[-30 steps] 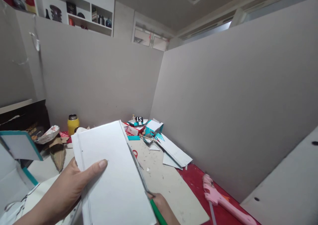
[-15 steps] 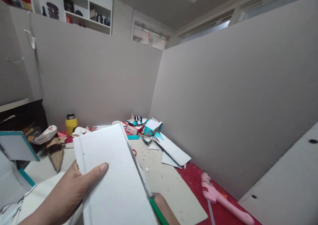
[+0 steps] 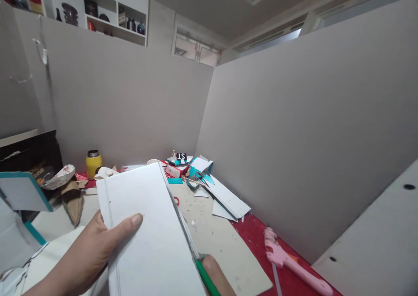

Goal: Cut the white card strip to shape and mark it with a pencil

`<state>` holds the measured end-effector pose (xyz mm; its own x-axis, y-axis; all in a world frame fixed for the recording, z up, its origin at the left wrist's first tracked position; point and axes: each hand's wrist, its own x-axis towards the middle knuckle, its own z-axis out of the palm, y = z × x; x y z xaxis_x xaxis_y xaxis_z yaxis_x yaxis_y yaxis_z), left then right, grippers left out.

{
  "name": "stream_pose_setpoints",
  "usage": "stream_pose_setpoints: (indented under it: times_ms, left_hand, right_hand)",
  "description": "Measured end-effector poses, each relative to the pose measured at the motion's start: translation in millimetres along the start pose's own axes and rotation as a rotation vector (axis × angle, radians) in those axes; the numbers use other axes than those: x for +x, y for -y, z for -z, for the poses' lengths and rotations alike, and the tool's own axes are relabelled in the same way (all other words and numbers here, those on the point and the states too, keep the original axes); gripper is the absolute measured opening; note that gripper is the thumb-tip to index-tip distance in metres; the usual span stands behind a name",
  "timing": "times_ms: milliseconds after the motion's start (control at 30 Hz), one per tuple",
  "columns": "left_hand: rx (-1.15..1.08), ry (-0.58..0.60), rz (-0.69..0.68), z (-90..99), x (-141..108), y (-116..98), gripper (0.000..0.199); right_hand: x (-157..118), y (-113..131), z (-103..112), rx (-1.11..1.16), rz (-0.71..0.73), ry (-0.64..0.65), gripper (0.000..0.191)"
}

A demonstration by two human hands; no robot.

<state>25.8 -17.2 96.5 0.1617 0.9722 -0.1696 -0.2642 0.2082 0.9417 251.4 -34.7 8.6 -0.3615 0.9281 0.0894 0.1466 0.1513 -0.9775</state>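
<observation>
Clamping a white board in my left hand, thumb flat on top and fingers hidden beneath, I have it near, left of centre. My right hand, partly hidden, is closed around a green-handled tool at the board's right edge. Right lies a pink glue gun; far left stands a yellow bottle.

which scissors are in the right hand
The green-handled scissors, at the white board's edge in the right hand; the red-handled pair lies on the pale mat.
</observation>
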Motion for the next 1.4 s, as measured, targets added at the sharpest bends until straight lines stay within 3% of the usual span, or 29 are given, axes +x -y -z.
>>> stream_pose_setpoints:
  times_ms: [267,400,567,733,1133,1400]
  left_hand:
    - [-0.009,0.009,0.026,-0.2,2,5,0.087]
    - [0.002,0.000,-0.007,-1.5,3,9,0.091]
    - [0.008,0.002,0.006,-1.4,3,11,0.100]
    - [0.004,0.009,0.010,-2.3,2,9,0.101]
    - [0.067,0.010,0.015,-3.4,1,6,0.083]
    - [-0.004,0.019,0.024,-8.1,-1,13,0.093]
  right_hand:
    - [1,9,-4,0.112,-0.113,-0.026,0.025]
    - [2,12,-4,0.146,-0.149,-0.054,0.032]
    - [1,10,-2,0.073,-0.112,-0.060,0.028]
    - [-1,6,0,0.046,-0.219,-0.041,0.029]
    - [-1,2,2,-0.043,-0.245,-0.091,0.028]
    - [3,15,1,0.068,-0.165,-0.062,0.030]
